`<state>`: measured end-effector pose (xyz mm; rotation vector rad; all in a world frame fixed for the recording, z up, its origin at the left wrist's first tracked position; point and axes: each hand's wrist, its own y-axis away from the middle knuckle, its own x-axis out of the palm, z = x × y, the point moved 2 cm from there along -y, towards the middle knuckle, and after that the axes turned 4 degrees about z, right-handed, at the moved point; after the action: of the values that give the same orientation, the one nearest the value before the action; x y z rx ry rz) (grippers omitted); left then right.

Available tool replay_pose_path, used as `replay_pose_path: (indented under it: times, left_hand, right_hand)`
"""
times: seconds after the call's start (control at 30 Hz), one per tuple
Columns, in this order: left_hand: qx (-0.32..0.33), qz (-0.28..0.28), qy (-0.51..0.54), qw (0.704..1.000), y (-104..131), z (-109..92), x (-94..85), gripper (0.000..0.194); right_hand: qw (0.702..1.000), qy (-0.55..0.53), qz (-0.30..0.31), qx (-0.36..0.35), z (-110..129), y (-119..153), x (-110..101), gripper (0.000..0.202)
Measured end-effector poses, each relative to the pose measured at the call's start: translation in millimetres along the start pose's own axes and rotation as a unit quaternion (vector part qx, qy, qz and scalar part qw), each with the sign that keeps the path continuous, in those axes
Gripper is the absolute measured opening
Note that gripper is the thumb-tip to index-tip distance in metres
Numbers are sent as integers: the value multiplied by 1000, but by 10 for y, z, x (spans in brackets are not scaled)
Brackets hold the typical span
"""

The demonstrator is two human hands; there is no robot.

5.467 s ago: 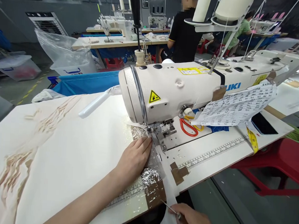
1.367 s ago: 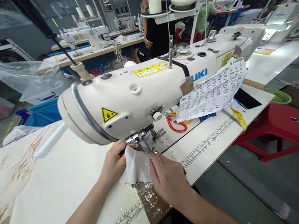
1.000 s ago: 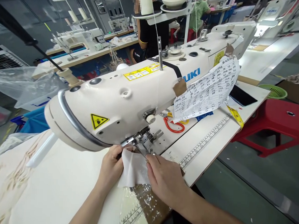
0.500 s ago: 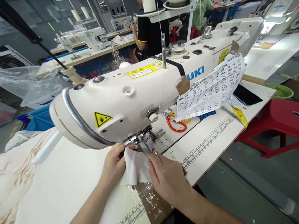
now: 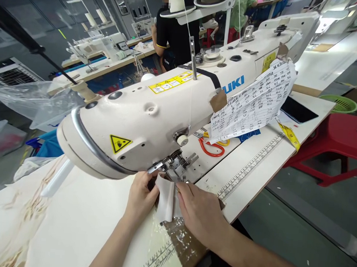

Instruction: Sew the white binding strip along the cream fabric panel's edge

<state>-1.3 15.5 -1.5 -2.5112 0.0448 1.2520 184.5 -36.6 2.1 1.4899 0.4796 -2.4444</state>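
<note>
Under the needle end of a white sewing machine point(image 5: 156, 108), both of my hands work at a small piece of white fabric point(image 5: 164, 199). My left hand point(image 5: 142, 195) pinches the fabric's left edge, close to the metal presser foot point(image 5: 173, 172). On the other side my right hand point(image 5: 201, 209) is closed on the fabric's right edge, its fingertips beside the metal parts. The fabric hangs folded between the hands, over the table's front edge. Its far end, near the needle, is hidden by the fingers and the machine.
Red-handled scissors point(image 5: 211, 148) lie behind the machine's foot. A handwritten sheet point(image 5: 253, 104) is taped to the machine. A phone point(image 5: 299, 110) and yellow tape measure point(image 5: 289, 135) lie at the right, near a red stool point(image 5: 337, 147). A person in black point(image 5: 176, 36) is beyond the machine.
My left hand has shifted slightly right, toward my right hand, and the fabric between them has bunched into a narrower fold. My right hand has stayed nearly in place.
</note>
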Motion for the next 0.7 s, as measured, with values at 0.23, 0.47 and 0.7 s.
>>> replay_pose_path:
  times: [0.23, 0.47, 0.7]
  left_hand:
    - [-1, 13, -7, 1000, -13, 29, -7, 24]
    - [-29, 21, -10, 999, -3, 75, -30, 27]
    - [-51, 20, -5, 998, 14, 126, -30, 26]
  right_hand:
    - [1000, 1, -1, 0, 12, 13, -9, 21]
    - [1000, 9, -26, 0, 11, 23, 25, 17]
    - [999, -16, -40, 1, -4, 35, 5, 20]
